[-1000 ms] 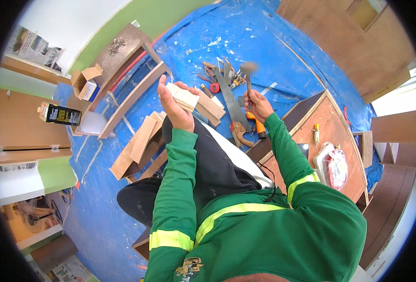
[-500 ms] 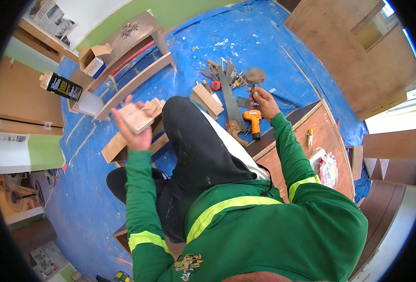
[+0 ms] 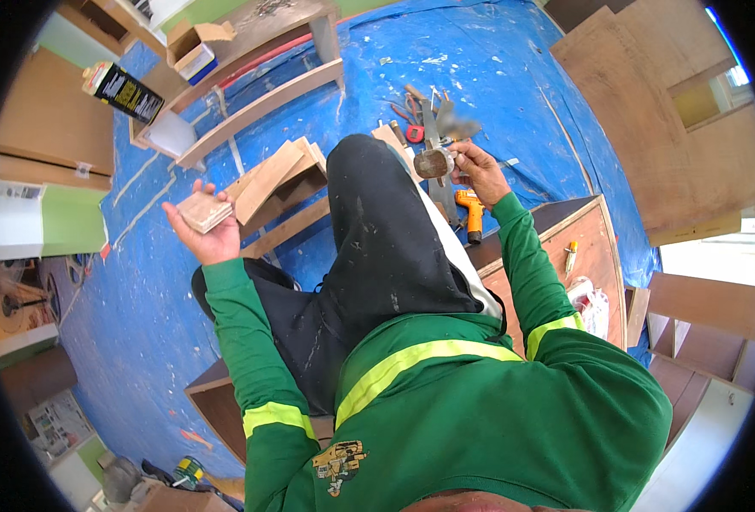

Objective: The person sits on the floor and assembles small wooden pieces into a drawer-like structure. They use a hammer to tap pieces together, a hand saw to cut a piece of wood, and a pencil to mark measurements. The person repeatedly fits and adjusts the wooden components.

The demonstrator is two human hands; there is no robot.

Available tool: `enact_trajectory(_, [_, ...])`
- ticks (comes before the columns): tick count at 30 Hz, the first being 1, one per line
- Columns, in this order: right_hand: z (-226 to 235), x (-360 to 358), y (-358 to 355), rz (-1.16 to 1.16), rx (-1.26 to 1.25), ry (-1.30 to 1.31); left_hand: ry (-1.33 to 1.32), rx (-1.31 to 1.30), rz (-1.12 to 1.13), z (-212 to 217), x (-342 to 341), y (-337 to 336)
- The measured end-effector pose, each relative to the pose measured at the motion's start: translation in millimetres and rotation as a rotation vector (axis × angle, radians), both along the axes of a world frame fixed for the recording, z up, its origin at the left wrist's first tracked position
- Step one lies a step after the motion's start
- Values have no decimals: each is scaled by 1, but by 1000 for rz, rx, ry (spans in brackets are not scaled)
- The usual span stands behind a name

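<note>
My left hand (image 3: 208, 232) is raised at the left, palm up, gripping a small flat wooden block (image 3: 203, 210). My right hand (image 3: 477, 168) is lifted at the upper middle and grips a hammer (image 3: 435, 160), whose head sits just left of the fingers. Both arms wear green sleeves with yellow bands. My black-trousered knee (image 3: 377, 222) rises between the two hands.
A blue tarp (image 3: 497, 60) covers the floor. Wood offcuts (image 3: 279, 175) lie by my left hand, with long wooden frames (image 3: 258, 107) behind. An orange drill (image 3: 473, 213), a saw and hand tools lie near my right hand. A brown box (image 3: 595, 247) stands at the right.
My left hand has swung left and down with the wooden block, away from the offcut pile. My right hand has lifted the hammer off the tool pile.
</note>
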State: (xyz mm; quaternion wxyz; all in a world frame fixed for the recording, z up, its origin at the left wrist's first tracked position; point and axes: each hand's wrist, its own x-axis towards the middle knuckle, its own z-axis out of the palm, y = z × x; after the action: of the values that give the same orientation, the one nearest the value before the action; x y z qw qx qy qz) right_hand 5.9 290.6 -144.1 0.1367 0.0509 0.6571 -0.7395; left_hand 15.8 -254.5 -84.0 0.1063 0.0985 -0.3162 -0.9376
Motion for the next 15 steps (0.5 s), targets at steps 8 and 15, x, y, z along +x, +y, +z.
enact_trajectory(8, [-4, -7, -24, 73, -57, 14, -56, 58, 25, 10, -3, 11])
enact_trajectory(15, [-25, -3, -24, 101, -139, -93, -2, 62, -14, 6, -4, 6])
